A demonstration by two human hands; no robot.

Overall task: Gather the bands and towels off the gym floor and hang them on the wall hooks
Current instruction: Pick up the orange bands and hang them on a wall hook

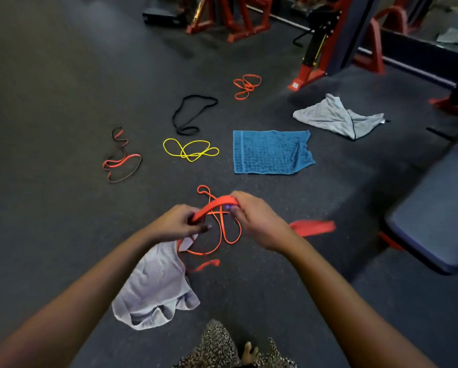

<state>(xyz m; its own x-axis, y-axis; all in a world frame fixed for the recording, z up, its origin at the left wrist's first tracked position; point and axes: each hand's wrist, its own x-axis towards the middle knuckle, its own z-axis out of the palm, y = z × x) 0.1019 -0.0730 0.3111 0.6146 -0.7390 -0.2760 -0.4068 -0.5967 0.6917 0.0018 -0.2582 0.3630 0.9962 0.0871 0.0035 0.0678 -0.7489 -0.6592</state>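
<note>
Both my hands hold a wide orange band (pixel 217 204) arched between them; my left hand (pixel 178 221) also grips a pale grey towel (pixel 156 285) that hangs down, and my right hand (pixel 257 219) pinches the band's other end. A thin orange band (pixel 222 235) lies on the floor below. Farther out lie a blue towel (pixel 270 152), a grey towel (pixel 334 116), a yellow band (pixel 190 150), a black band (pixel 192 112), a red-and-black band (pixel 120 158) and another orange band (pixel 246 86).
A padded bench (pixel 435 213) stands at the right. Red machine frames (pixel 328 54) line the back. The dark rubber floor (pixel 63 102) stretches left. My foot and patterned clothing (pixel 233 349) show at the bottom. No wall hooks are in view.
</note>
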